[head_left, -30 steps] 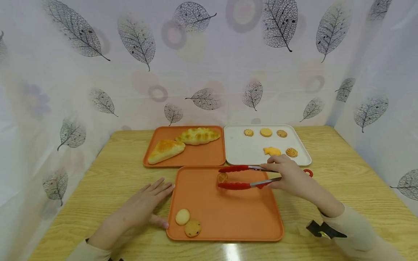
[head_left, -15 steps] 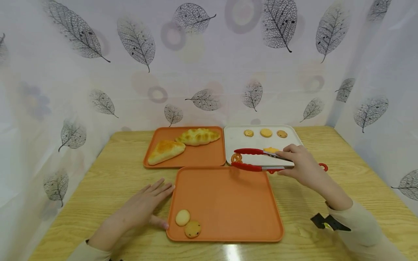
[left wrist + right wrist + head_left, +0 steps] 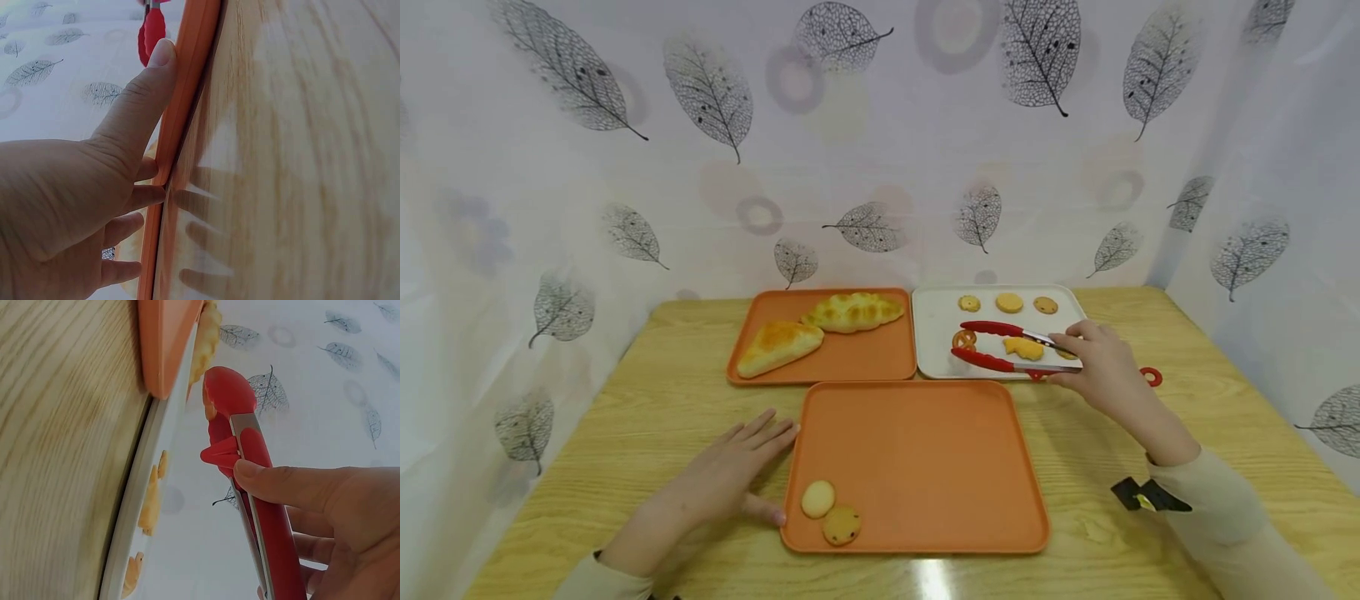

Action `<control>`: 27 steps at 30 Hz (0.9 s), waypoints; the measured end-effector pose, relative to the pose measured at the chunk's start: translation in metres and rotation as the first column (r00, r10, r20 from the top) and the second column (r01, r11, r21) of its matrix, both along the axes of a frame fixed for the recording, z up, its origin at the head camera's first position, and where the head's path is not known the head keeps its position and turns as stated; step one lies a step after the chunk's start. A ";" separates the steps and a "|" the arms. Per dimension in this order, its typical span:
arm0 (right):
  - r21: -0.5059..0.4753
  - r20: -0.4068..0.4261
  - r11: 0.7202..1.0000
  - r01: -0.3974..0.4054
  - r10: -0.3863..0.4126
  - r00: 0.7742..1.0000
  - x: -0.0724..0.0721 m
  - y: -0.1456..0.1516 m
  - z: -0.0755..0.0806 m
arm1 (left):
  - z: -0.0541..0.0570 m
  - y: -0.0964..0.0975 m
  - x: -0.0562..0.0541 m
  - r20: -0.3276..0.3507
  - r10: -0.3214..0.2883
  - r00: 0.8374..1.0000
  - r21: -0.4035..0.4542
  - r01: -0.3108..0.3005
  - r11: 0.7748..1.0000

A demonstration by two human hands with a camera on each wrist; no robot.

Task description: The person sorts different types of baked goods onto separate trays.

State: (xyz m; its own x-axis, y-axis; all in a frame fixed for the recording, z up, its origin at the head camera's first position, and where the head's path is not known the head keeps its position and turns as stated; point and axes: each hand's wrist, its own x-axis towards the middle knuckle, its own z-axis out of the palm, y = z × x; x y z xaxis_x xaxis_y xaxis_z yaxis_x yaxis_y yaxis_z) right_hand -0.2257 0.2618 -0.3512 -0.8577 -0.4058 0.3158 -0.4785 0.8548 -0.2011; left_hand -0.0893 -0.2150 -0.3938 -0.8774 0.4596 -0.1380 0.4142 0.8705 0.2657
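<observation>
My right hand [image 3: 1105,367] grips a pair of red-tipped metal tongs [image 3: 262,487]. A pretzel-shaped cookie [image 3: 964,340] sits between the tong tips, over the left part of the white tray [image 3: 936,312]; whether it touches the tray I cannot tell. Close beside the tongs lie a fish-shaped cookie [image 3: 1025,348] and a swirl cookie partly hidden by the hand. My left hand [image 3: 722,471] lies with fingers spread, its thumb and fingertips at the left rim of the front orange tray [image 3: 917,467]. In the left wrist view those fingers touch the tray's edge.
A pale round cookie [image 3: 817,499] and a chocolate-chip cookie [image 3: 842,526] lie in the front tray's near left corner. Behind it, another orange tray [image 3: 865,358] bears a triangular bread [image 3: 778,348] and a braided bread [image 3: 853,312]. Three cookies line the white tray's far side.
My right hand has carried the pretzel-shaped cookie in the tongs from over the front orange tray, back and rightward to over the white tray. The left hand has stayed in place.
</observation>
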 end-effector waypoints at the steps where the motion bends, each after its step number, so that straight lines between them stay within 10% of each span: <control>1: 0.002 0.010 1.000 0.008 -0.008 1.000 -0.001 0.001 -0.001 | 0.000 0.000 0.000 0.000 0.000 1.000 -0.001 0.000 1.000; 27: 0.039 0.116 0.998 0.050 -0.054 0.992 -0.020 0.015 -0.016 | 0.001 0.000 0.001 0.006 0.002 1.000 -0.004 -0.002 1.000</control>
